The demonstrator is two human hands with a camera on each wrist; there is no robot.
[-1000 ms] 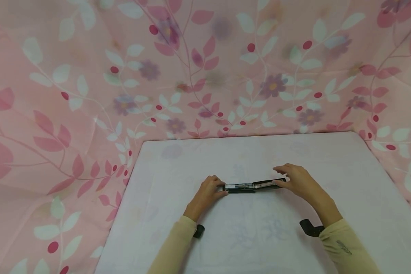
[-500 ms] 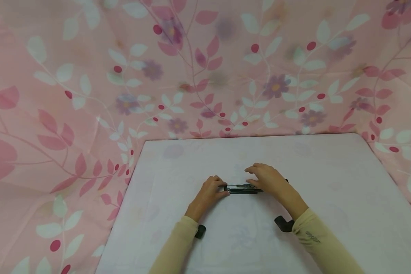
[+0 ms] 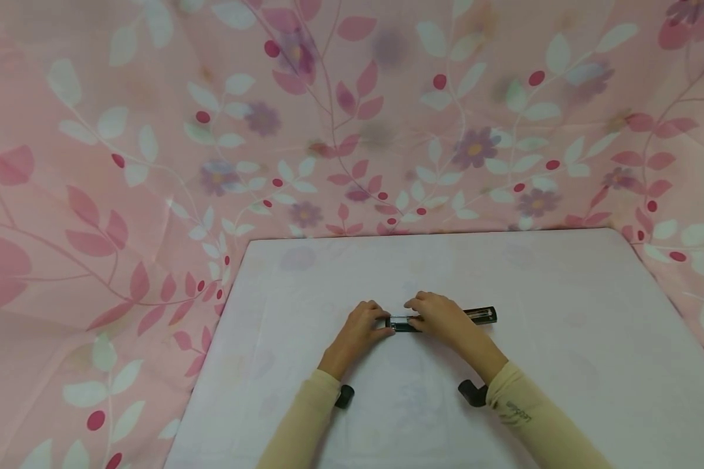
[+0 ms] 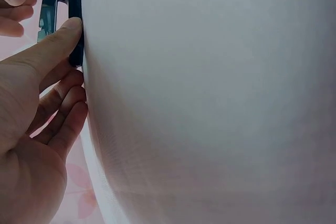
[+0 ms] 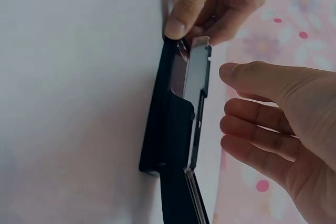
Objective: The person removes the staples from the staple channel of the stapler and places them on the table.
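A black stapler [image 3: 481, 315] lies on the white-covered table with its top cover swung back to the right, so its metal magazine [image 5: 197, 77] shows. At the stapler's left end, my left hand [image 3: 356, 331] pinches it between thumb and fingers; the left wrist view shows the thumb on the black base [image 4: 76, 3]. My right hand [image 3: 446, 320] is over the middle of the stapler and hides part of it in the head view. From the right wrist view, its loosely bent fingers [image 5: 257, 114] stand beside the magazine with a gap and hold nothing.
The table [image 3: 305, 273] has a white cloth over it. Behind and to the left hangs a pink floral curtain [image 3: 352, 117]. A black wrist mount [image 3: 474, 393] juts from the right wrist, and another black mount [image 3: 345, 396] from the left.
My right hand has let go of the stapler's swung-back cover and moved left over the magazine. The left hand keeps its pinch at the left end.
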